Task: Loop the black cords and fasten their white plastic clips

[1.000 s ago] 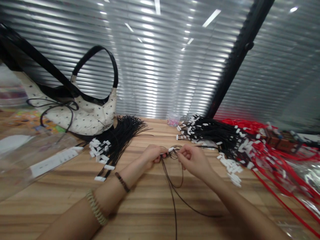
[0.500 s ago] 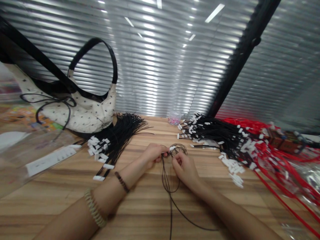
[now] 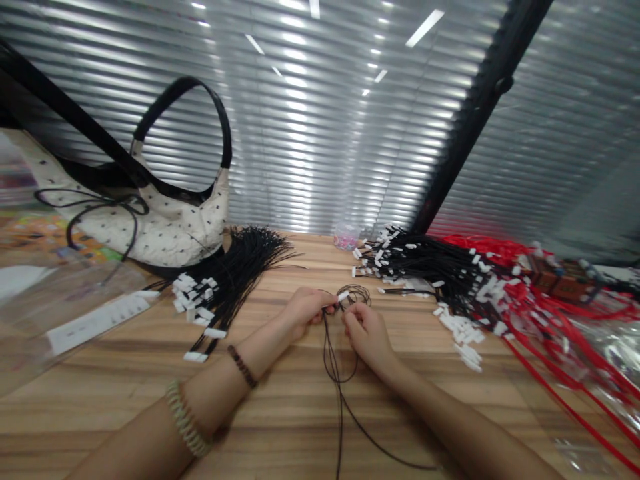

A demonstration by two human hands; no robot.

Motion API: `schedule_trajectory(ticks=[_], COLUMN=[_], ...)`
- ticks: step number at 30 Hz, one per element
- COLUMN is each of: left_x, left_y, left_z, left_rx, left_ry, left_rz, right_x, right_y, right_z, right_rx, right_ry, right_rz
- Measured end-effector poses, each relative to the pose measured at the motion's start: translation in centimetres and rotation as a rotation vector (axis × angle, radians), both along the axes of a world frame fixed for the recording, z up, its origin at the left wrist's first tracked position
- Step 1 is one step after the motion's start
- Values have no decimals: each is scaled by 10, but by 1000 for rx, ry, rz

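A thin black cord (image 3: 341, 403) lies in loops on the wooden table, with a small coil of it just beyond my fingers. My left hand (image 3: 309, 311) is closed in a pinch on the cord, close to a small white tag (image 3: 343, 296). Opposite it, my right hand (image 3: 367, 331) pinches the cord beside the coil, thumb against forefinger. The fingertips of both hands nearly meet, and the exact grip is too small to make out. Loose strands trail from between my hands toward the table's front edge.
On the left, black cords (image 3: 250, 263) with white tags lie near a patterned white bag (image 3: 165, 230). At right are more black cords (image 3: 425, 257), loose white tags (image 3: 459, 328) and red cords (image 3: 555, 387). A clear cup (image 3: 345, 237) stands by the blind.
Hardly anything differs. The whole view has shifted slightly, and both hands keep their pinch on the cord in nearly the same place.
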State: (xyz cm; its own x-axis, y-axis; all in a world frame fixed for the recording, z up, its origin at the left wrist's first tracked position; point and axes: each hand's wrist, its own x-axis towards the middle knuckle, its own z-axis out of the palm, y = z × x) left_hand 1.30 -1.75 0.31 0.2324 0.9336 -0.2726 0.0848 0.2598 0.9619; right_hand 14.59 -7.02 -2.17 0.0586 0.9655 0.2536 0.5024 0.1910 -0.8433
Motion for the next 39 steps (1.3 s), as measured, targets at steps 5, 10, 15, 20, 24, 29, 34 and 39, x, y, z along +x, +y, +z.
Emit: schedule_trajectory(ticks=[5, 10, 15, 20, 24, 29, 34, 39], left_x=[1, -2, 0, 3, -3, -8, -6, -6], left_y=[-5, -6, -7, -4, 5, 11, 9, 9], left_z=[4, 4, 4, 4, 0, -5, -4, -1], left_rx=[40, 70, 74, 70, 99, 93, 65, 32], left_ry=[17, 39, 18, -32, -115, -194, -227, -269], left_rz=[-14, -57, -38, 58, 92, 68, 89, 123], right_x=[0, 0, 0, -2, 3, 10, 5, 5], right_y=[0, 1, 1, 4, 5, 0, -11, -9], right_z=[0, -1, -2, -3, -1, 7, 7, 7], right_rx=[-14, -15, -15, -2, 14, 423, 639, 525], right_ry=[55, 94, 119, 119, 83, -384, -741, -617], right_rz=[6, 2, 12, 0, 15, 21, 240, 122])
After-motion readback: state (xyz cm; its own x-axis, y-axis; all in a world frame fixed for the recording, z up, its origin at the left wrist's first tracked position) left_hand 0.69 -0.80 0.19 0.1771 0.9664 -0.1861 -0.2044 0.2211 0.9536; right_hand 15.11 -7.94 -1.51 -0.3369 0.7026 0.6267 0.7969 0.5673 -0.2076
